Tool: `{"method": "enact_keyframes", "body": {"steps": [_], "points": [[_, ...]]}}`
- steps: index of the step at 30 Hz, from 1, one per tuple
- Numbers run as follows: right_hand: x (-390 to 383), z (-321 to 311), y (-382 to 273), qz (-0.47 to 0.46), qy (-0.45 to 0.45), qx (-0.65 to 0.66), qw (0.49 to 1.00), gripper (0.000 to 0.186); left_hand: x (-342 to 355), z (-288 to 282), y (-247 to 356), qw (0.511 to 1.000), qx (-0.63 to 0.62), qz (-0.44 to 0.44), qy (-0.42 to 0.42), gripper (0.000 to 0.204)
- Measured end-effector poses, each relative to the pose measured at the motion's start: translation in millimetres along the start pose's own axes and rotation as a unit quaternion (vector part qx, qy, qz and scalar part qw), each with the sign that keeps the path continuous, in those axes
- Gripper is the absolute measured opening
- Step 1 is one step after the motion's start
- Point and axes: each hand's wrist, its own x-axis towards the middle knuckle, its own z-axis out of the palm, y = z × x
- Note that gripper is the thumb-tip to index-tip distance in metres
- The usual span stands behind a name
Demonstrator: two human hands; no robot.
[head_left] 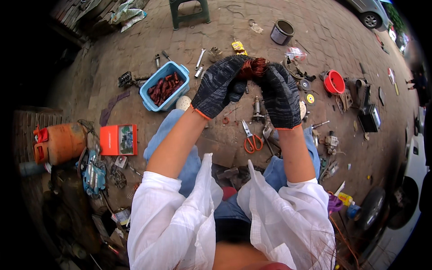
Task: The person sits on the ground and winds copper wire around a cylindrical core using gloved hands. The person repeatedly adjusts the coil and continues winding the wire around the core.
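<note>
Both my hands wear dark knitted gloves and are raised in front of me. My left hand [218, 85] and my right hand [280, 93] are closed together around a bundle of reddish copper wire [253, 68], which sticks out between the fingers at the top. My white sleeves are pushed back, leaving the forearms bare. Below the hands, on the paving, lie orange-handled scissors [252, 140].
A blue plastic tub [164, 85] of reddish coils sits to the left, with a red box [118, 139] and an orange gas cylinder [60, 143] further left. Wrenches, discs, a red bowl [334, 82], a metal tin [282, 32] and small parts litter the brick ground. A green stool [189, 11] stands behind; vehicles at right.
</note>
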Motion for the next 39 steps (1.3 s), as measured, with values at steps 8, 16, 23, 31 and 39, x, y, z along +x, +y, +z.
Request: {"method": "enact_keyframes", "body": {"steps": [8,16,23,31,39], "points": [[0,-1,0,-0.067,-0.123,-0.128,0.982,0.016,2,-5,-3,0.999,-0.020,0.040,-0.011,0.030],[5,-15,17,-0.118,-0.108,-0.287,0.945,0.018,-4,-2,6,0.997,-0.073,0.000,-0.035,0.035],[16,-24,1,0.011,-0.088,-0.125,0.988,0.019,-8,9,15,0.989,0.122,-0.042,-0.076,0.031],[18,-31,-22,0.126,-0.110,-0.088,0.982,0.017,-5,13,12,0.966,0.231,-0.052,-0.105,0.026],[10,-13,-42,0.134,-0.096,-0.133,0.977,0.018,4,6,-18,0.953,0.303,-0.010,-0.020,0.025]]}}
